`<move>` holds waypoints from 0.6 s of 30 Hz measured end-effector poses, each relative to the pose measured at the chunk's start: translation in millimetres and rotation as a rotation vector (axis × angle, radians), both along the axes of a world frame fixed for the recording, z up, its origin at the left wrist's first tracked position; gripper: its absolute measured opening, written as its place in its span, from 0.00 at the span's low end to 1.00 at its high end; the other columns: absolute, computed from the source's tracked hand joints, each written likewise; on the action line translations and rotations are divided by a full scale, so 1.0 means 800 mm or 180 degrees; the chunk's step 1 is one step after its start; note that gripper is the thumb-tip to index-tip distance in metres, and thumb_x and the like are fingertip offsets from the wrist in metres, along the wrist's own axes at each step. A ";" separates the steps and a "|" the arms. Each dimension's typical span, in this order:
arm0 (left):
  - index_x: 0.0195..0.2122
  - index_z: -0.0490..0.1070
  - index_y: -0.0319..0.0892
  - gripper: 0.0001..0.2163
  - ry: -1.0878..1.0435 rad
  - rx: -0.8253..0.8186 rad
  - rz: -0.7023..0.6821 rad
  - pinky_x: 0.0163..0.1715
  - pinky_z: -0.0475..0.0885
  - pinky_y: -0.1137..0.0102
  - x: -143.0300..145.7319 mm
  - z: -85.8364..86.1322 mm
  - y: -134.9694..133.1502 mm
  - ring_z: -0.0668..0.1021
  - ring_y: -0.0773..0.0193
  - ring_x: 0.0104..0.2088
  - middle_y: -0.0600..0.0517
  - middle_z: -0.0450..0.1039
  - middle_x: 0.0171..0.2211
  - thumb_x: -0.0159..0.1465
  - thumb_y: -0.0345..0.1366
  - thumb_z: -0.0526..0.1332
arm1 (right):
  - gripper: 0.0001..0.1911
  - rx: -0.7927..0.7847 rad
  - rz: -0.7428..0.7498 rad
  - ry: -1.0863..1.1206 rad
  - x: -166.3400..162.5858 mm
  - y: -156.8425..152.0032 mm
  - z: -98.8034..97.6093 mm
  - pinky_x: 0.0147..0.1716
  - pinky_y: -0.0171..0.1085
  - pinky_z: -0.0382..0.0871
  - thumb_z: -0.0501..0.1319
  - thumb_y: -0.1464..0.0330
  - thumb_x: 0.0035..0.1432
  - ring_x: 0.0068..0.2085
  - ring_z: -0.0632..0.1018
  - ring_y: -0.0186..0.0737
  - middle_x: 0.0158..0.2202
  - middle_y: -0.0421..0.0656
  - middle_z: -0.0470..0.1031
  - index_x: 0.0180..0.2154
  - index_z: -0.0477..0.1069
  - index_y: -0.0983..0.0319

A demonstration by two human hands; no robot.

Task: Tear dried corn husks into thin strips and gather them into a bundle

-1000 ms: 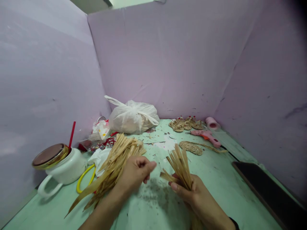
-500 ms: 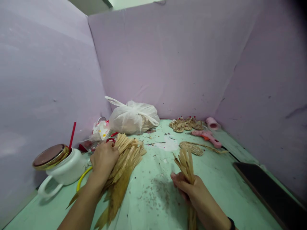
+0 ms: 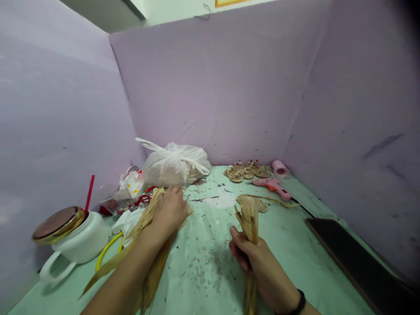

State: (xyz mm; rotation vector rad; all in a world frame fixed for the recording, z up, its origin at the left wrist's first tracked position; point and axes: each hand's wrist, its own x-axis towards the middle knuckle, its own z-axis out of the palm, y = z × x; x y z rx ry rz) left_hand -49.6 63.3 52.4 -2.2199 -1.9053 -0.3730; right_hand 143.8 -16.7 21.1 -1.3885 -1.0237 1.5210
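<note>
My right hand [image 3: 254,258] grips an upright bundle of dried leaf strips [image 3: 250,214], the frayed ends showing above my fist and the lower part hanging below it. On the left, my left hand [image 3: 171,209] rests on a larger pile of pale brown dried leaf strips [image 3: 152,205]. Its fingers curl down over the strips near their upper ends, and the fingertips are hidden. Long, darker leaf ends reach toward me, partly beneath my left forearm. Behind my right hand lies a coiled braided cord [image 3: 254,203].
A white mug [image 3: 83,238] with a pink and gold lid stands left. A tied white plastic bag [image 3: 173,166] sits at the back. Woven pieces [image 3: 241,171], a pink glue gun [image 3: 271,186] and a pink roll [image 3: 280,169] lie back right. A black flat device [image 3: 354,262] lies right.
My left hand has moved right, from the pile's left side onto its upper part. My right hand still holds its bundle. The view has shifted slightly.
</note>
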 end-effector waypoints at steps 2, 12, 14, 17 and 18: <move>0.42 0.69 0.36 0.14 -0.0289 0.0427 -0.0156 0.47 0.63 0.59 -0.008 0.017 0.005 0.69 0.53 0.48 0.40 0.68 0.46 0.58 0.33 0.50 | 0.25 -0.0097 -0.0061 0.0292 0.000 0.000 -0.001 0.14 0.31 0.38 0.55 0.50 0.48 0.13 0.51 0.24 0.10 0.32 0.52 0.14 0.60 0.63; 0.38 0.73 0.39 0.12 -0.3907 0.0345 -0.0238 0.34 0.70 0.68 0.018 0.080 -0.044 0.75 0.65 0.27 0.51 0.74 0.25 0.52 0.33 0.60 | 0.15 -0.0173 -0.0349 0.1142 -0.001 0.000 -0.003 0.11 0.25 0.46 0.59 0.60 0.50 0.15 0.60 0.23 0.27 0.45 0.74 0.31 0.72 0.67; 0.39 0.72 0.37 0.15 -0.4955 -0.0849 -0.0332 0.28 0.70 0.72 0.040 0.060 -0.059 0.72 0.69 0.22 0.52 0.73 0.23 0.49 0.29 0.62 | 0.13 -0.0129 -0.0358 0.1319 -0.003 -0.001 -0.002 0.11 0.25 0.50 0.60 0.63 0.50 0.17 0.63 0.24 0.30 0.47 0.74 0.33 0.73 0.68; 0.36 0.72 0.35 0.13 -0.5935 -0.1700 -0.0246 0.24 0.69 0.75 0.064 0.024 -0.070 0.72 0.73 0.21 0.48 0.74 0.29 0.46 0.24 0.62 | 0.12 -0.0206 -0.0349 0.1454 -0.005 -0.002 -0.003 0.10 0.24 0.50 0.61 0.66 0.48 0.19 0.65 0.25 0.30 0.47 0.74 0.33 0.73 0.69; 0.35 0.72 0.34 0.13 -0.6178 -0.1794 -0.0182 0.25 0.69 0.76 0.067 0.014 -0.071 0.72 0.73 0.21 0.48 0.74 0.30 0.46 0.22 0.62 | 0.11 -0.0254 -0.0363 0.1458 -0.005 -0.002 -0.003 0.10 0.24 0.50 0.61 0.67 0.48 0.19 0.65 0.25 0.29 0.46 0.73 0.32 0.72 0.68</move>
